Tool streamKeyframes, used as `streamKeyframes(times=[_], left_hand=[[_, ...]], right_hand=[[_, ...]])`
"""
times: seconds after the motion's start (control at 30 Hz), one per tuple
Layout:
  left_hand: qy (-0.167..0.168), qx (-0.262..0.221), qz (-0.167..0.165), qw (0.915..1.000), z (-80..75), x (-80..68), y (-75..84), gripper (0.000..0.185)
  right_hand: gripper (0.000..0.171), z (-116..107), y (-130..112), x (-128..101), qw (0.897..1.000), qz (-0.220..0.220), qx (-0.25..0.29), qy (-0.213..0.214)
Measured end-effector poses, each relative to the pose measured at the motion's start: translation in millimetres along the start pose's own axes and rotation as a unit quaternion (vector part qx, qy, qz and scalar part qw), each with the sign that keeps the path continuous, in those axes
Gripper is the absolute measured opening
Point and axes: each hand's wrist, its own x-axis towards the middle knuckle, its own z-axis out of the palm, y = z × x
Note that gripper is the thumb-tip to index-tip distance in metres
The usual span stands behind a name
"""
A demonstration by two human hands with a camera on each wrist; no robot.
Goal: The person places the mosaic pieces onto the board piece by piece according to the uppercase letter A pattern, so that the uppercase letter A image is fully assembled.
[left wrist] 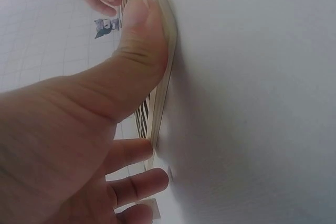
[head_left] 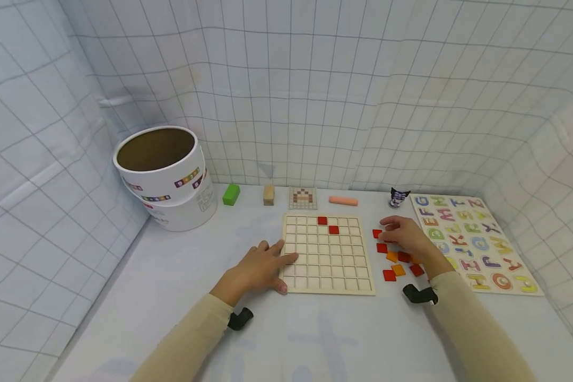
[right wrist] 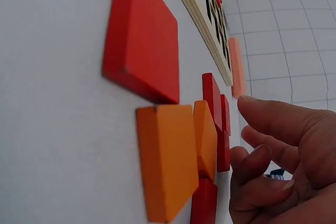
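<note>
A pale wooden grid board (head_left: pixel 324 260) lies on the white table, with one red square tile (head_left: pixel 322 220) in its top row and another red tile (head_left: pixel 333 229) just below and to the right. The left hand (head_left: pixel 262 267) rests on the board's left edge, fingers spread and thumb at the lower corner. Right of the board, the right hand (head_left: pixel 406 236) hovers by loose red tiles (right wrist: pixel 149 40) and orange tiles (right wrist: pixel 176 156). Its thumb and fingers are loosely bent and apart; no tile shows between them in the right wrist view. The hand hides part of the pile.
A white bucket (head_left: pixel 172 204) stands back left. Along the back lie a green block (head_left: pixel 231 194), a wooden block (head_left: pixel 269 195), a small pattern card (head_left: pixel 303 198), a salmon stick (head_left: pixel 343 201) and a dark figurine (head_left: pixel 398 198). An alphabet board (head_left: pixel 468 233) lies at the right.
</note>
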Motion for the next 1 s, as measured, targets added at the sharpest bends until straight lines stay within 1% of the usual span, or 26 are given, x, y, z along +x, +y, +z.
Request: streamKeyframes(times=[0.2,0.27,0.37,0.47,0.57,0.6,0.63,0.73,0.8,0.87,0.93,1.0], left_hand=[[0.001,0.0,0.003,1.0,1.3,0.5,1.3,0.087],[0.0,0.0,0.003,1.0,1.0,0.0,2.1,0.087],[0.001,0.005,0.003,1.0,0.5,-0.6,2.2,0.087],[0.004,0.012,0.004,0.9999,0.3,-1.1,1.4,0.087],[0.004,0.014,0.005,0.9999,-0.2,-0.9,1.2,0.087],[0.004,0.014,0.005,0.9999,-0.4,-0.7,1.4,0.087],[0.003,0.014,0.005,0.9999,-0.6,-0.5,1.6,0.087],[0.001,0.014,0.006,0.9999,-0.7,0.0,2.0,0.088],[0.001,0.015,0.007,0.9999,-0.6,0.4,2.0,0.087],[0.002,0.015,0.007,0.9999,-0.6,0.1,1.9,0.087],[0.003,0.014,0.006,0.9999,-0.7,0.1,1.6,0.087],[0.004,0.013,0.005,0.9999,-0.9,-0.2,1.3,0.087]], right_hand=[[0.047,4.3,-10.1,4.9,0.997,-0.022,-0.073,0.002],[0.044,4.6,-12.5,5.9,0.996,-0.026,-0.088,-0.001],[0.037,5.6,-15.1,7.5,0.995,-0.022,-0.1,-0.005],[0.03,7.0,-16.2,9.5,0.995,-0.017,-0.099,-0.002],[0.03,6.6,-14.6,10.6,0.995,-0.021,-0.092,0.006],[0.031,6.0,-13.2,11.2,0.996,-0.021,-0.08,0.01],[0.031,5.5,-11.5,12.0,0.998,-0.018,-0.057,0.015],[0.035,3.4,-5.7,13.8,0.999,-0.012,0.039,0.025],[0.036,2.3,-2.7,14.8,0.993,-0.008,0.116,0.03],[0.036,2.1,-1.5,15.2,0.984,-0.006,0.177,0.032],[0.036,3.1,-2.3,14.9,0.975,-0.011,0.219,0.026],[0.035,5.5,-4.8,14.3,0.969,-0.014,0.246,0.019]])
